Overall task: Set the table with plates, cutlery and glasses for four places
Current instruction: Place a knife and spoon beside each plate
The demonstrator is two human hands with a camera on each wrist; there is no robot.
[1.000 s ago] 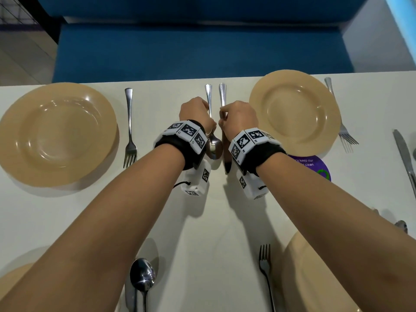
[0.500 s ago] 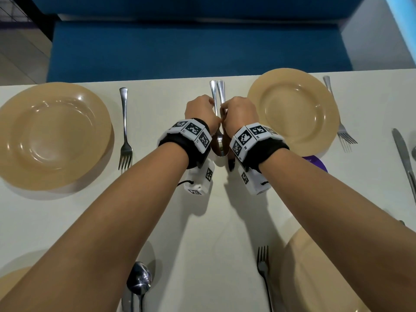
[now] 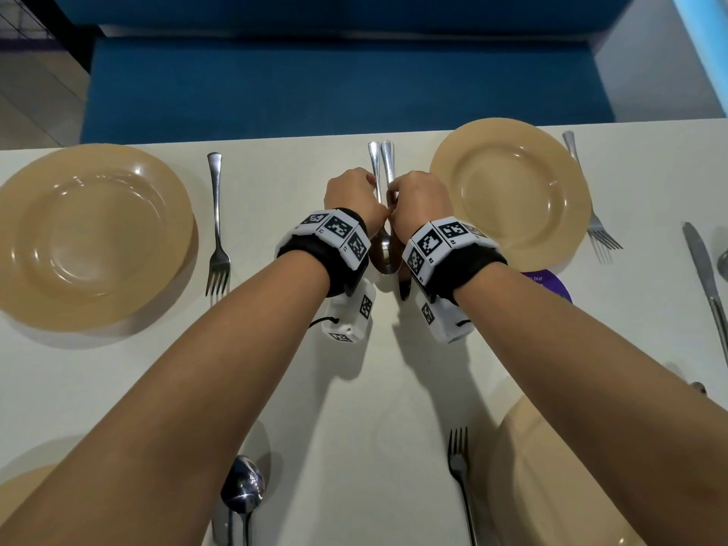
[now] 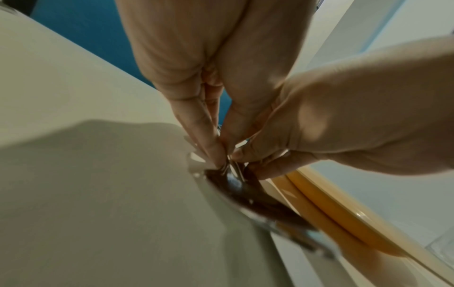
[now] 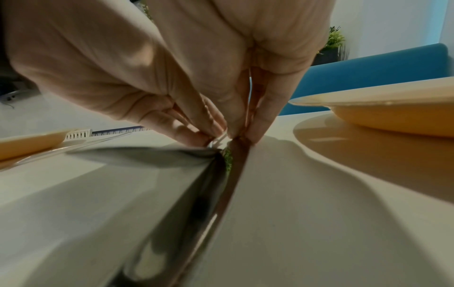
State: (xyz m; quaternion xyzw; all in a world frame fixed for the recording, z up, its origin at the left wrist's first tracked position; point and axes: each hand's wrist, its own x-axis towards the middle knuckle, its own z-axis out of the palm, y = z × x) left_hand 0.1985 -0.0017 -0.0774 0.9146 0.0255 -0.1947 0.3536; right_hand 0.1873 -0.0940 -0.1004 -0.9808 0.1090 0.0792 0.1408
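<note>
At the far middle of the white table (image 3: 354, 388), a spoon (image 3: 385, 256) and a table knife (image 3: 388, 159) lie side by side, handles pointing away, just left of the far right tan plate (image 3: 510, 195). My left hand (image 3: 354, 191) pinches the spoon's handle low down, above the bowl (image 4: 233, 182). My right hand (image 3: 419, 199) pinches the knife where handle meets blade (image 5: 221, 194). The fingertips of both hands (image 4: 221, 161) (image 5: 240, 136) meet at the table surface. In the head view the fists hide the pinch points.
A second tan plate (image 3: 94, 234) with a fork (image 3: 218, 230) lies far left. Another fork (image 3: 591, 206) and a knife (image 3: 705, 277) lie right of the far right plate. Near me are a spoon (image 3: 242, 490), a fork (image 3: 459, 466) and a plate (image 3: 551, 486). A blue bench (image 3: 335, 80) runs behind the table.
The spoon and knife handles have come closer together and now lie almost touching. My left hand slid right toward the right hand.
</note>
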